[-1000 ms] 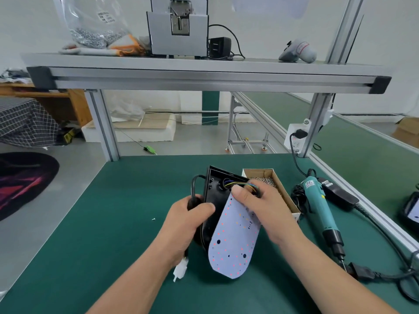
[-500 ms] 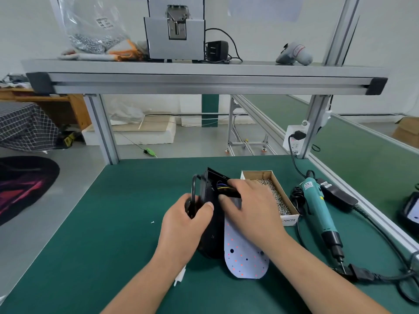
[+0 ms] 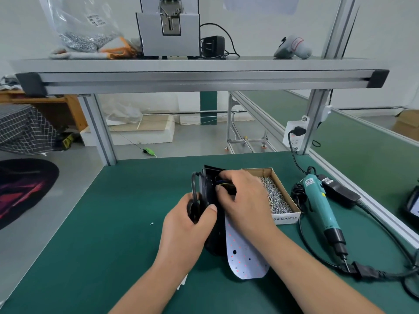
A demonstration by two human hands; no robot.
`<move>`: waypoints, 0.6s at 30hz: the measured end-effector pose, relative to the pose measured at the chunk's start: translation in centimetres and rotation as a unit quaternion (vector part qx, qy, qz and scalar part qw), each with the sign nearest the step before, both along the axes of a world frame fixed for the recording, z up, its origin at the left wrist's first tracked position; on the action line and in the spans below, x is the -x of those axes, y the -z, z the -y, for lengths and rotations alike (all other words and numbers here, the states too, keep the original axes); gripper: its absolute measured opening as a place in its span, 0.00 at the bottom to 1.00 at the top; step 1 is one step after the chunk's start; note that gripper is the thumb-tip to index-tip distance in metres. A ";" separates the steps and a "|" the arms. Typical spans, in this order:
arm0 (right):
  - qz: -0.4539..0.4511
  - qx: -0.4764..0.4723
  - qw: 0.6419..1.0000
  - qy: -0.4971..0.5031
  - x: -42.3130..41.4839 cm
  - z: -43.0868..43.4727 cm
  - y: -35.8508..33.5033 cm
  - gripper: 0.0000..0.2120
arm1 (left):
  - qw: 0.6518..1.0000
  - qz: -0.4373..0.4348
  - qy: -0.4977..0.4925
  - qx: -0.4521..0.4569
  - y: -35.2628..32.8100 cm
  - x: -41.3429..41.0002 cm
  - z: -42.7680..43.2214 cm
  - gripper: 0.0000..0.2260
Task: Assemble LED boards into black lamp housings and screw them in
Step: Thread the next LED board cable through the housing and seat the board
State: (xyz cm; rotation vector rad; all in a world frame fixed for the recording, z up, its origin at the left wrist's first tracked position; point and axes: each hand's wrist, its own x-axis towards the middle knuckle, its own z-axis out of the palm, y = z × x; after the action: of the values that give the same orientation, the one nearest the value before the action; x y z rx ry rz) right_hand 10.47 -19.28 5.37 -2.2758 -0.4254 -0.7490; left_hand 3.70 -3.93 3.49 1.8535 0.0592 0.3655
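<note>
A black lamp housing stands tilted on edge on the green table, its open side facing right. My left hand grips its back, thumb over the rim, beside a loop of black cable. A white LED board with red dots leans against the housing's open side, its rounded end resting on the table. My right hand lies over the board's upper end, fingertips curled into the housing's top among yellow and blue wires. What the fingertips pinch is hidden.
A cardboard box of screws sits right behind my right hand. A teal electric screwdriver lies further right with its black cable and power supply. An aluminium shelf spans overhead. A white plug peeks out under my left forearm.
The LED board has swung from my left toward the right and closer against the housing. My right hand slid up from the board's edge into the housing's top by the wires.
</note>
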 end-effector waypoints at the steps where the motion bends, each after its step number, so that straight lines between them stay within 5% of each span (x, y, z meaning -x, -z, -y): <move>1: -0.001 0.005 1.000 -0.004 0.0 0.0 0.0 0.12 | 1.000 0.001 -0.003 0.000 0.0 0.0 0.0 0.11; 18: 0.064 0.050 0.997 -0.016 -0.3 0.6 0.3 0.11 | 1.000 0.002 -0.006 0.009 -0.2 0.1 -0.1 0.12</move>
State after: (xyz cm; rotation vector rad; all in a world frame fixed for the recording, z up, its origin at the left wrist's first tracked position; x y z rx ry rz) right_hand 10.74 -19.90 5.07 -2.3156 -0.5692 -0.8785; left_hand 3.60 -3.85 3.69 1.8360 0.0707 0.3769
